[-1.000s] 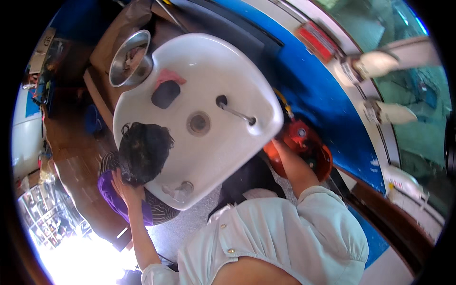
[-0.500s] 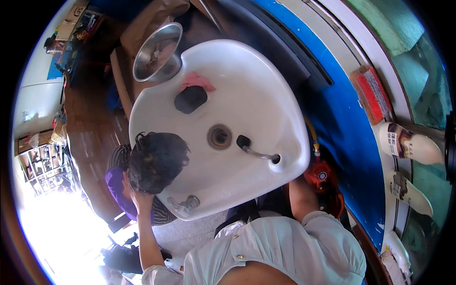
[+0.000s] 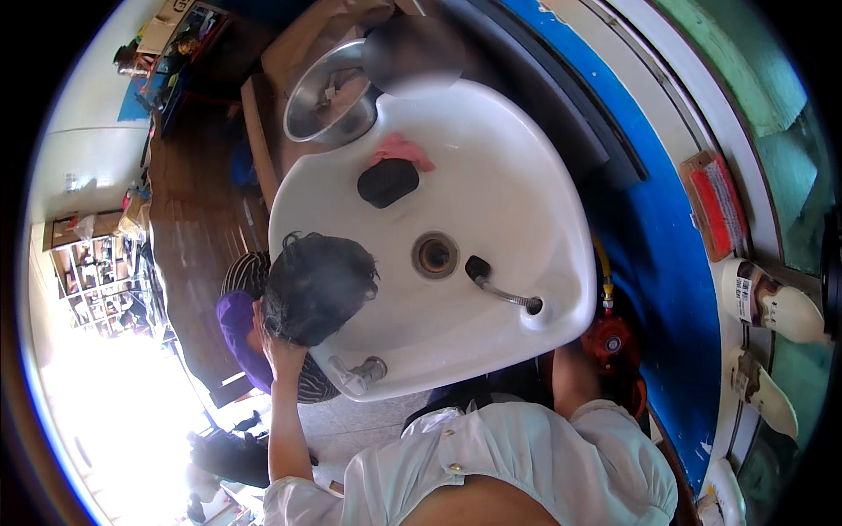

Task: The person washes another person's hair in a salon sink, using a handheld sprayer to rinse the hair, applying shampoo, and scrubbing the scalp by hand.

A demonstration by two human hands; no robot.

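A person with wet dark hair leans over a white shampoo basin [image 3: 517, 158], the head [image 3: 320, 285] above its left side. My left hand [image 3: 282, 352] holds that head by its near left side, the fingers partly hidden by the hair. My right forearm [image 3: 574, 377] goes down under the basin's near right edge, which hides the right hand. Inside the basin, a black spray head [image 3: 478, 267] on a metal hose lies beside the drain [image 3: 436, 254]. A chrome tap [image 3: 361, 375] sits at the near left rim.
A black pad [image 3: 388, 182] and pink cloth [image 3: 401, 149] lie in the basin. Beyond its notch stands a metal bowl [image 3: 324, 96]. A red device [image 3: 614, 344] with a yellow hose is below right. Bottles [image 3: 772, 302] and a red brush [image 3: 719, 206] line the right ledge.
The whole view has shifted, so the basin and head appear farther right. A dark blurred round shape now shows beyond the basin's far rim. My left hand stays at the head.
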